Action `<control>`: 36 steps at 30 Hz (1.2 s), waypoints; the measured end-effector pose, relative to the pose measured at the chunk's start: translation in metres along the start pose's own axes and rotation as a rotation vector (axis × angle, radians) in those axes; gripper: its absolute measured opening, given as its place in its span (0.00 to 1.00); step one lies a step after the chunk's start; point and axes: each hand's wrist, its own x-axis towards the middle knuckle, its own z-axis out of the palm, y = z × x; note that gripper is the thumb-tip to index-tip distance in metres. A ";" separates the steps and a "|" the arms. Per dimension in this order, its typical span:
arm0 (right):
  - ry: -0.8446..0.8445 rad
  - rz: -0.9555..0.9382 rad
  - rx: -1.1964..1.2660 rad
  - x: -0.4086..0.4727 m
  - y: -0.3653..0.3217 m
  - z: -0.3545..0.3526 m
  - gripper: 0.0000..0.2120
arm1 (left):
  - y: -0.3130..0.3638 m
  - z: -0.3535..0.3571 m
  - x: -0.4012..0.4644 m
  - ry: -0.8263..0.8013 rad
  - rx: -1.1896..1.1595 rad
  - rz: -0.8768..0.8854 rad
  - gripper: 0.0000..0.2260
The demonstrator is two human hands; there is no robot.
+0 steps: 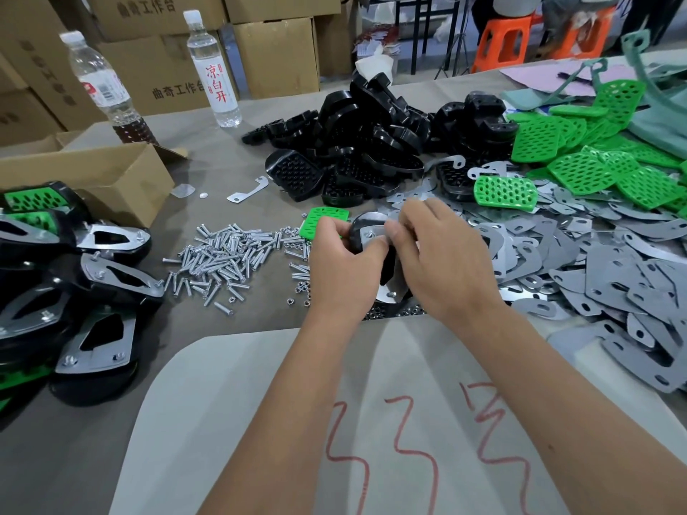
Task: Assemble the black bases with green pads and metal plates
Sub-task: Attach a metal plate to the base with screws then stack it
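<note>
cardboard boxes [277, 55] stacked behind | orange stools [520, 42] | grey table [223, 150]

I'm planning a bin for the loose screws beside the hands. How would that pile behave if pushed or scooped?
The screws are small round-shanked metal pieces lying loose at all angles, so a push would probably scatter them and some would roll. They look smooth and shiny, likely slippery to pinch singly. Strays already lie around the pile's edge on the table, so a bin seems sensible.

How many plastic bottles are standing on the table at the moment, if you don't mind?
2. One bottle with dark liquid stands far left behind the cardboard box; the clear water bottle stands to its right. No others are visible.
</note>
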 end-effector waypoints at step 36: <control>0.003 0.044 -0.107 0.001 -0.007 0.007 0.14 | -0.003 -0.004 0.001 0.027 0.061 0.047 0.16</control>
